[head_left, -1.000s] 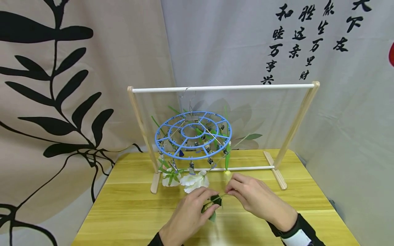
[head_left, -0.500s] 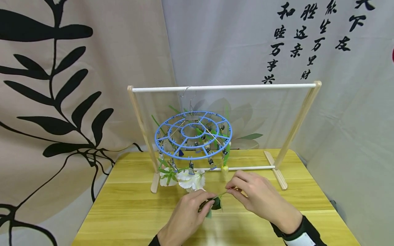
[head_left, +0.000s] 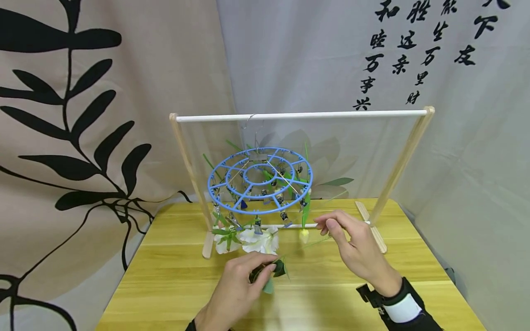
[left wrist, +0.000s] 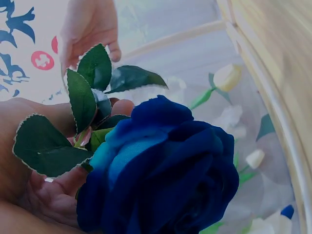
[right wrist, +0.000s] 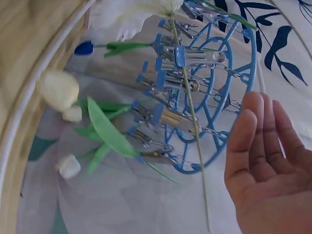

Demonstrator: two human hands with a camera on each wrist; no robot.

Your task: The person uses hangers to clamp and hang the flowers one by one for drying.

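My left hand [head_left: 236, 285] holds a blue artificial rose [left wrist: 165, 165] with dark green leaves [left wrist: 58, 151]; in the left wrist view the bloom hides part of the hand. Toward the right, its thin stem [head_left: 308, 246] runs near my right hand [head_left: 352, 243]. The right wrist view shows that hand's fingers [right wrist: 261, 131] relaxed, with nothing held. Beyond the hands, a blue round clip hanger [head_left: 259, 212] hangs with several metal clips [right wrist: 170, 80] and artificial flowers, including white blooms [head_left: 261, 240] and a pale yellow tulip [head_left: 304, 236].
The hanger hooks over the white top bar [head_left: 331, 115] of a wooden stand, whose right leg [head_left: 399, 170] rises beside my right hand. A white lower bar [head_left: 298, 225] crosses behind the flowers. The wooden table [head_left: 165, 294] ends against printed curtains [head_left: 463, 151].
My right hand has released the rose's stem and moved up and right, its fingers loosening. The left hand has drawn slightly left and down with the rose.
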